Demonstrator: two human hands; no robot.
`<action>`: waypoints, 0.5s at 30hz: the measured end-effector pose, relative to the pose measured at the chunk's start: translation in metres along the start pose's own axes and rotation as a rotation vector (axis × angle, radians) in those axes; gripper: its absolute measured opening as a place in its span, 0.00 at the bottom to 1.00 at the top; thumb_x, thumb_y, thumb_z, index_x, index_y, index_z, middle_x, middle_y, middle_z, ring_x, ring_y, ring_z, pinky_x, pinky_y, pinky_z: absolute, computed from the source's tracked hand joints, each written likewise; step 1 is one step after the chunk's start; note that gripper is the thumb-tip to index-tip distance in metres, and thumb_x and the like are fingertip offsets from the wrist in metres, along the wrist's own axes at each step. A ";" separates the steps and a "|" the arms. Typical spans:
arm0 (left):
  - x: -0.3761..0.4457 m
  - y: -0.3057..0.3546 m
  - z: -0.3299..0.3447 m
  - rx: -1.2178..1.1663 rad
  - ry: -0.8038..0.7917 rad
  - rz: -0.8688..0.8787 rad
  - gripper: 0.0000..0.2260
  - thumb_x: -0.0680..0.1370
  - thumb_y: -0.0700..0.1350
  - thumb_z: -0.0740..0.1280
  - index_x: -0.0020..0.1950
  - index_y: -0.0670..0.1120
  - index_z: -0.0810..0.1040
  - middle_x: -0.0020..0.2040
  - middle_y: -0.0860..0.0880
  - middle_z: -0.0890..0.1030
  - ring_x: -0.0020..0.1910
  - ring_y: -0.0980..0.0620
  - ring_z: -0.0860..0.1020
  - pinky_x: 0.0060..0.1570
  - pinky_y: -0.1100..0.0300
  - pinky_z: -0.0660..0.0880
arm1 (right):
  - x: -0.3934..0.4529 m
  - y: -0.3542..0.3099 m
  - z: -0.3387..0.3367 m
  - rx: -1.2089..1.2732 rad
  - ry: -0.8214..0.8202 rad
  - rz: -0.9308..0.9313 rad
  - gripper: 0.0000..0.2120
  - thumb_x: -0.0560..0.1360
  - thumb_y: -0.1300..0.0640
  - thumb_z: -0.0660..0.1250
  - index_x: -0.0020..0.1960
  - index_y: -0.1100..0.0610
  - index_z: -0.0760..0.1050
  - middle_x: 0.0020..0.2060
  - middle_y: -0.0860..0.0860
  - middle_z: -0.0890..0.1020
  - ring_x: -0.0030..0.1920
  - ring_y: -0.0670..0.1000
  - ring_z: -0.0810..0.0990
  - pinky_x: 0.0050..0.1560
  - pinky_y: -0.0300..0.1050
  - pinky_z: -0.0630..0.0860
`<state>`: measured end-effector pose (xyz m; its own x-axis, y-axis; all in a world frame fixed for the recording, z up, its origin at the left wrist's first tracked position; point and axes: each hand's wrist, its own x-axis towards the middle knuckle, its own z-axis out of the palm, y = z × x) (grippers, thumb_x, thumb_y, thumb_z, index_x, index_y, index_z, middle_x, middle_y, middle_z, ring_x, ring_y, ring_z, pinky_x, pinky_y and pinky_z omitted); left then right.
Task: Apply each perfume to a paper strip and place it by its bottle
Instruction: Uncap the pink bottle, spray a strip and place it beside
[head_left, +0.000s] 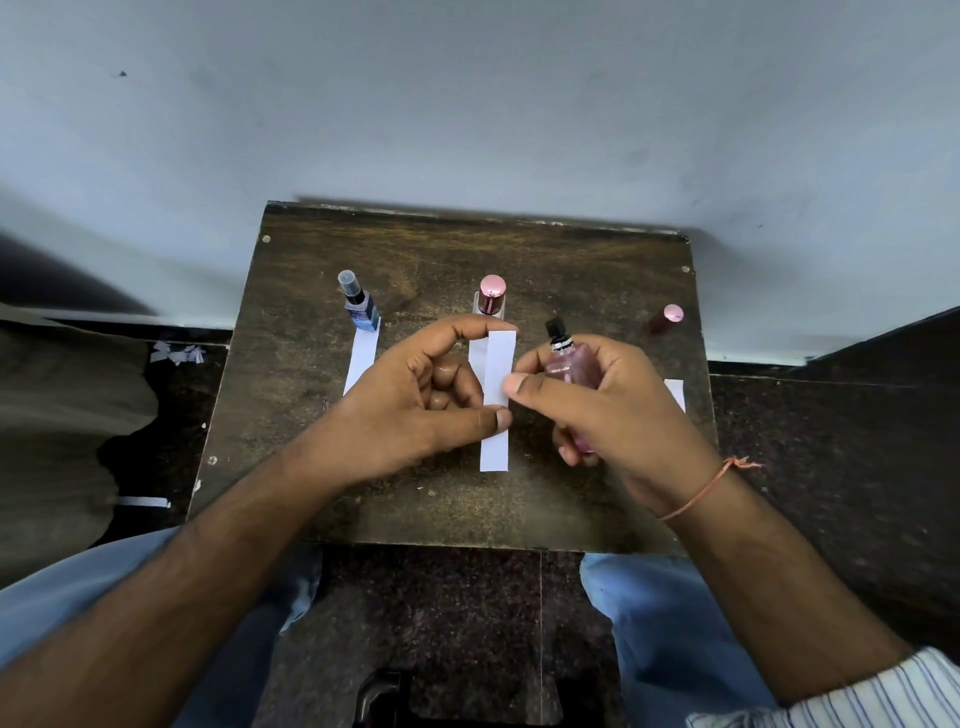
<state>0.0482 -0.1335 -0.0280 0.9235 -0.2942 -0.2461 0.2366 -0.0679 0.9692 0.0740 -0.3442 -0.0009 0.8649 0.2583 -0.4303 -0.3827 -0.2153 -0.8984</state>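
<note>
My left hand (431, 400) pinches a white paper strip (496, 415) between thumb and forefinger and holds it upright over the middle of the dark wooden table (291, 415). My right hand (608, 410) grips a pink glass perfume bottle (569, 364) with a black spray nozzle, uncapped, close to the strip's right edge. At the back left stands a blue bottle (361, 304) with a strip (361, 364) lying in front of it. A bottle with a pink cap (491, 296) stands at the back middle, with a second strip partly hidden behind my left hand.
A loose pink cap (667, 318) lies at the back right of the table. Another white strip (675, 395) peeks out beside my right hand. Paper scraps (176, 354) lie on the dark floor at left, with one strip (141, 502) near the table's left edge. A wall rises right behind the table.
</note>
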 end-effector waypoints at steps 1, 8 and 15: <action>0.000 0.000 0.001 -0.001 -0.002 0.003 0.29 0.76 0.34 0.77 0.74 0.50 0.73 0.34 0.55 0.81 0.30 0.56 0.73 0.31 0.64 0.71 | -0.001 -0.001 0.001 0.000 -0.024 0.011 0.05 0.77 0.59 0.79 0.47 0.57 0.83 0.30 0.48 0.82 0.20 0.49 0.72 0.20 0.35 0.65; -0.002 0.004 0.003 0.048 -0.022 0.002 0.29 0.74 0.40 0.79 0.73 0.55 0.75 0.36 0.51 0.83 0.32 0.50 0.76 0.33 0.58 0.73 | -0.002 0.000 -0.001 -0.061 -0.037 0.031 0.07 0.76 0.63 0.78 0.46 0.64 0.80 0.23 0.50 0.78 0.19 0.48 0.73 0.21 0.36 0.68; -0.006 0.003 0.001 0.181 -0.020 -0.052 0.27 0.73 0.49 0.81 0.70 0.59 0.78 0.31 0.53 0.79 0.29 0.56 0.72 0.31 0.64 0.70 | 0.011 -0.004 -0.041 -0.303 0.158 0.134 0.10 0.75 0.58 0.80 0.40 0.59 0.81 0.23 0.48 0.78 0.21 0.52 0.77 0.20 0.34 0.65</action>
<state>0.0430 -0.1332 -0.0239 0.9047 -0.3048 -0.2978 0.2242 -0.2537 0.9409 0.0984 -0.3789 0.0013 0.8619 0.0655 -0.5028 -0.4031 -0.5131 -0.7578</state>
